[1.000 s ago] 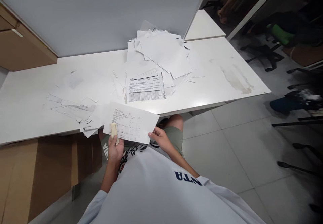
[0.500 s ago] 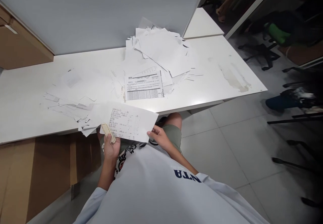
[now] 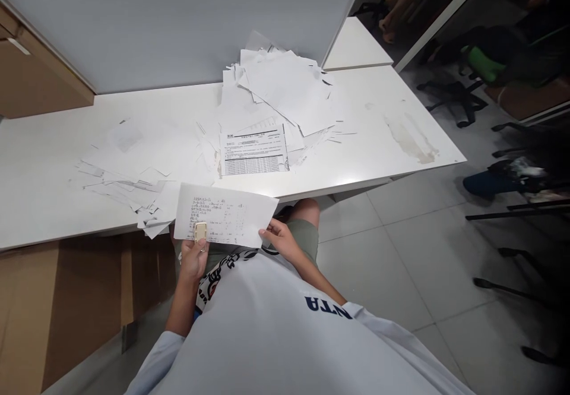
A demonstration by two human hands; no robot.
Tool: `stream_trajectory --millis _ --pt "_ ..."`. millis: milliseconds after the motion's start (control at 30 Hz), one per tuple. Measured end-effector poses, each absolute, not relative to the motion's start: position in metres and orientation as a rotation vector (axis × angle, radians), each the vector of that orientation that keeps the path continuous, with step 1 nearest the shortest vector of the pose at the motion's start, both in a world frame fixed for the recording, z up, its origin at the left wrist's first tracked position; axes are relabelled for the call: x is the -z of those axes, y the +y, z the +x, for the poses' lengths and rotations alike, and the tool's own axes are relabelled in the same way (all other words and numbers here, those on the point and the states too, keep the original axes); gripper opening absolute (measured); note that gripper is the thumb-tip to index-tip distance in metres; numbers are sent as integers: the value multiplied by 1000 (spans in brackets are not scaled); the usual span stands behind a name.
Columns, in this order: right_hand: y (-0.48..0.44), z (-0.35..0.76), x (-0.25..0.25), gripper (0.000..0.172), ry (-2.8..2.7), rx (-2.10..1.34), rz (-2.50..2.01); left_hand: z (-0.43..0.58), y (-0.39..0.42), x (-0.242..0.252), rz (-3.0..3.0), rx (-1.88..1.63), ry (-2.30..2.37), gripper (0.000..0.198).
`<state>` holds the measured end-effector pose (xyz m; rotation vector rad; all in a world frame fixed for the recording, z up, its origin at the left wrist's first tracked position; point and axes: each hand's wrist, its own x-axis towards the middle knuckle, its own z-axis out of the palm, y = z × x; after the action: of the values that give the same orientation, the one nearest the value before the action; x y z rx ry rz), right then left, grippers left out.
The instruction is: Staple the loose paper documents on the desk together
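Note:
I hold a white sheet with handwriting point(image 3: 231, 220) in front of my lap, just below the desk's front edge. My right hand point(image 3: 282, 240) pinches its lower right corner. My left hand point(image 3: 196, 258) is closed around a small cream stapler point(image 3: 200, 231), whose tip lies over the sheet's lower left edge. On the white desk point(image 3: 392, 139) lies a printed form with a table point(image 3: 253, 151), in front of a loose pile of white papers point(image 3: 278, 89). A second scatter of papers and torn scraps point(image 3: 133, 175) lies on the desk's left half.
A grey partition point(image 3: 178, 21) backs the desk. Brown cardboard point(image 3: 66, 306) stands under the desk at left. Office chairs point(image 3: 463, 95) and dark items crowd the tiled floor at right. A second white desk top point(image 3: 356, 44) adjoins behind the partition.
The stapler has swung from tilted off the sheet's left corner to upright over its lower edge. The sheet has shifted slightly left and flattened. My right hand keeps its grip.

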<state>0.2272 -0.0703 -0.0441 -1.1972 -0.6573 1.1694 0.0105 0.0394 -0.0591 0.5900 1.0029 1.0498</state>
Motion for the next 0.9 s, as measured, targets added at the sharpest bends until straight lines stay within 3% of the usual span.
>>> stream_trajectory --millis 533,767,900 --pt "-67 234 48 42 -632 -1131 -1240 24 32 47 626 -1093 958 79" --pt "-74 238 41 39 -659 -1180 -1159 24 33 35 643 -1087 926 76" --pt "-82 236 32 59 -579 -1339 -979 17 28 34 651 -1061 911 73"
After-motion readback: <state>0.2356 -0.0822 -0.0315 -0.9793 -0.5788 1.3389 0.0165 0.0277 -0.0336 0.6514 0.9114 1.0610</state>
